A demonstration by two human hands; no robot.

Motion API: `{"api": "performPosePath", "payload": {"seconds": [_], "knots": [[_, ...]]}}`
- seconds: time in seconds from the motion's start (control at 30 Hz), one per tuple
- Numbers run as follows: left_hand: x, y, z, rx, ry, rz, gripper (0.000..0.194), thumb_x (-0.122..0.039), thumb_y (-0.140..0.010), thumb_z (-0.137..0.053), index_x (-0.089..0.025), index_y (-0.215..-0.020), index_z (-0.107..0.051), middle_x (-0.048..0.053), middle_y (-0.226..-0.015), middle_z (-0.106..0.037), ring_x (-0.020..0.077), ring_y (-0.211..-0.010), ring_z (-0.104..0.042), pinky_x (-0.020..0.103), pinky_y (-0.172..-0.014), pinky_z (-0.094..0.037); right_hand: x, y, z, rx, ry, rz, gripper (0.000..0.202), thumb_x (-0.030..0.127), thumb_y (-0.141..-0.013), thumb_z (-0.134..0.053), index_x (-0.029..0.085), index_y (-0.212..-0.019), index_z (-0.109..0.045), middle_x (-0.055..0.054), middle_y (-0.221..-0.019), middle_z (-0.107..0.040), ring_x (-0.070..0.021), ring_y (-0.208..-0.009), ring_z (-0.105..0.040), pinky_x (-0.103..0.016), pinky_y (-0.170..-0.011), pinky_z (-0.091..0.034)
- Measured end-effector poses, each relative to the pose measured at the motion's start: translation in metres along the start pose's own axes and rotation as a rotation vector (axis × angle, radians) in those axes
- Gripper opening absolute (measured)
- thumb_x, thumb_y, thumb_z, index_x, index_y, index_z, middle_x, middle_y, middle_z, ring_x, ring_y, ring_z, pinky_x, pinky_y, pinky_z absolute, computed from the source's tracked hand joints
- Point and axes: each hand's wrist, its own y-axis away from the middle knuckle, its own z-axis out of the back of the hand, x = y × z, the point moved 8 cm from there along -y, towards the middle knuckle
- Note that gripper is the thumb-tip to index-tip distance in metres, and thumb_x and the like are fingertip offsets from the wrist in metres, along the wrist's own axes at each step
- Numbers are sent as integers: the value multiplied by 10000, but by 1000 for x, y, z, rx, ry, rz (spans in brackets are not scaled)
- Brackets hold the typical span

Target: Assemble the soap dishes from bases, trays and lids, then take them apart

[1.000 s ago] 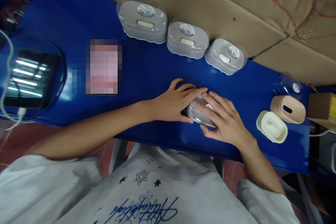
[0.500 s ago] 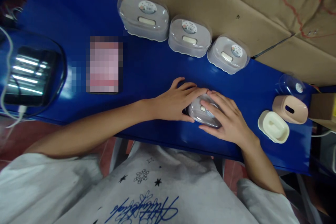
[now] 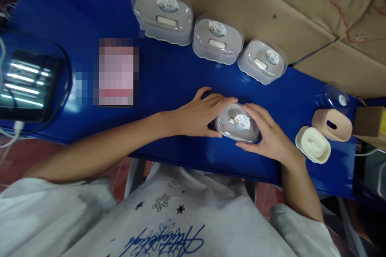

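Note:
A grey oval box [image 3: 230, 130] with a clear lid and a round label sits on the blue table in front of me. My left hand [image 3: 205, 116] holds its left end, thumb and fingers around it. My right hand [image 3: 267, 132] grips its right end, fingers at the back edge and thumb at the front. The label and the small white slot on top show between my hands. Beyond stand three similar lidded boxes in a row: a left one [image 3: 164, 32], a middle one [image 3: 217, 53] and a right one [image 3: 261, 73].
At the right are a cream container [image 3: 315, 148], a pink box with a slot [image 3: 342, 126] and a clear lid [image 3: 330, 96], near a cardboard box [image 3: 366, 124]. A pixelated item [image 3: 116, 72] and a dark device [image 3: 27, 84] with cables lie left. Cardboard lines the back.
My right hand has shifted right and its fingers have moved off the lid's top to the box's end, uncovering the label. The view has shifted slightly.

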Motion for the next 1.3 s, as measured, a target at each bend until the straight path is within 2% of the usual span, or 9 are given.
{"api": "performPosePath", "payload": {"seconds": [0.23,0.4,0.53,0.93,1.1,1.2,1.3], "knots": [[-4,-1,2,-19,58,-15,1138,-702,-849,-811,-221,-1711,-247,224,-1651,-498,418,-1514,-471,652,-1293,-133,2,0,-2,-12,-20,-8,1024,516,-921,-809,357,-1734,-206,-147,-1682,-412,-418,-1553,-443,-652,-1267,-426],[-5,-2,4,-38,61,-11,1071,-669,-843,-836,-238,-1681,-327,201,-1614,-548,397,-1480,-518,616,-1286,-174,0,-1,-3,-21,-79,-2,1070,521,-890,-834,357,-1732,-194,-139,-1676,-418,-428,-1548,-434,-666,-1267,-415],[-6,-2,6,-44,42,-3,1044,-605,-817,-881,-230,-1649,-375,192,-1596,-564,393,-1460,-538,601,-1279,-200,-4,-4,-3,-52,-116,-15,1148,542,-837,-878,335,-1725,-181,-161,-1627,-452,-432,-1492,-482,-668,-1229,-450],[-11,-3,7,-44,-32,0,972,-543,-815,-880,-217,-1593,-397,184,-1547,-602,381,-1409,-584,594,-1270,-244,-3,-9,-4,-36,-106,-12,1070,511,-826,-884,329,-1676,-260,-159,-1538,-513,-407,-1421,-545,-632,-1167,-511],[-10,-4,6,-33,-37,5,1022,-577,-801,-884,-214,-1612,-378,190,-1556,-600,389,-1424,-578,618,-1269,-264,1,-13,-5,-43,-93,0,1064,502,-819,-880,335,-1672,-265,-161,-1533,-523,-416,-1435,-545,-653,-1179,-494],[-12,-3,3,-27,-71,-6,1065,-584,-865,-844,-203,-1680,-273,226,-1628,-524,398,-1501,-515,642,-1274,-272,-5,-8,-1,-18,-96,-24,1036,529,-842,-857,329,-1673,-271,-163,-1586,-495,-406,-1462,-533,-649,-1201,-473],[-19,0,0,-35,-187,-44,962,-479,-961,-782,-204,-1706,-239,277,-1744,-320,422,-1606,-373,671,-1271,-290,-30,11,12,9,-130,-99,1057,580,-832,-857,334,-1676,-269,-148,-1650,-453,-394,-1490,-518,-628,-1219,-462]]}}
